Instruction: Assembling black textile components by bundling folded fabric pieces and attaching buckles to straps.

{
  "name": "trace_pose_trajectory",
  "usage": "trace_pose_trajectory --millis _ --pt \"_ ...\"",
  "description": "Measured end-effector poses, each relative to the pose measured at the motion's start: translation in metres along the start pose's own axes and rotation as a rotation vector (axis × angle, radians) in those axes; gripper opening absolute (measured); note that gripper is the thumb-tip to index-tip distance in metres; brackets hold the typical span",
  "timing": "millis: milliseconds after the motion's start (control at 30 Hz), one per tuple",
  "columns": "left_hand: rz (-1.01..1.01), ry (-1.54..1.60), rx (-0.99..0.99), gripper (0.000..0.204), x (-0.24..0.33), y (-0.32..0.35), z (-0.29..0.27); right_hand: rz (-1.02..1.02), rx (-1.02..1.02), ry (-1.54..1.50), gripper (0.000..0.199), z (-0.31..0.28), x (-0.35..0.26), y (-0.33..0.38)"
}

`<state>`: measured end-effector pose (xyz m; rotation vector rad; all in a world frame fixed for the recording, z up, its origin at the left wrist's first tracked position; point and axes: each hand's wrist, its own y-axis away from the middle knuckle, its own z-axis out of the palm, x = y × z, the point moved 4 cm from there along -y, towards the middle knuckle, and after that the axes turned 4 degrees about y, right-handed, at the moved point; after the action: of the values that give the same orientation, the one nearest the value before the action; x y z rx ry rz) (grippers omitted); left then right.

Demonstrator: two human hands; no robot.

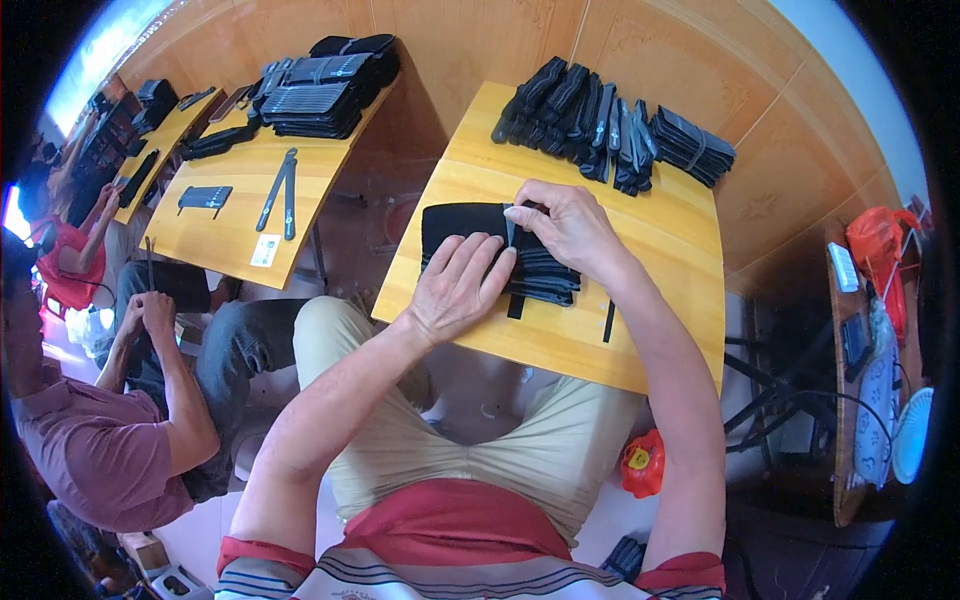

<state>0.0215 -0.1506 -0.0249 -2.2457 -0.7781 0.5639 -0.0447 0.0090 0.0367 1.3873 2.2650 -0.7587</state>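
Striped shirt (460,577) is nearest; left grip (455,285) lies spread on black cloth (455,220), right grip (568,225) pinches grey strip (511,233).

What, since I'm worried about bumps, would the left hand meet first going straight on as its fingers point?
Probably the grey strip by the right hand, just beyond the left hand on the black fabric; depth is hard to judge.
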Motion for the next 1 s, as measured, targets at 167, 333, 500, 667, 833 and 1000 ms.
trace_pose_trajectory --millis 167,333,500,667,833,1000 --pt "0.008 0.019 -0.014 0.038 0.003 0.001 -0.002 0.060 -0.011 0.231 0.029 -0.004 -0.001 -0.005" --pt "-0.003 0.015 0.009 0.039 0.004 0.004 -0.002 0.218 -0.210 -0.096 0.034 -0.019 0.006 0.000" --pt "0.011 0.008 0.048 0.041 0.005 0.004 -0.001 0.140 -0.317 -0.080 0.034 -0.062 -0.008 0.013" --pt "0.006 0.017 0.035 0.042 0.004 0.007 -0.002 -0.020 -0.162 0.478 0.024 -0.071 -0.033 0.001" --pt "0.041 -0.023 0.040 0.044 0.007 0.008 0.001 -0.166 -0.020 0.355 0.025 -0.056 -0.023 -0.029" --pt "0.014 0.009 0.014 0.045 0.009 0.008 0.000 -0.124 -0.082 0.213 0.025 -0.031 0.004 -0.053"
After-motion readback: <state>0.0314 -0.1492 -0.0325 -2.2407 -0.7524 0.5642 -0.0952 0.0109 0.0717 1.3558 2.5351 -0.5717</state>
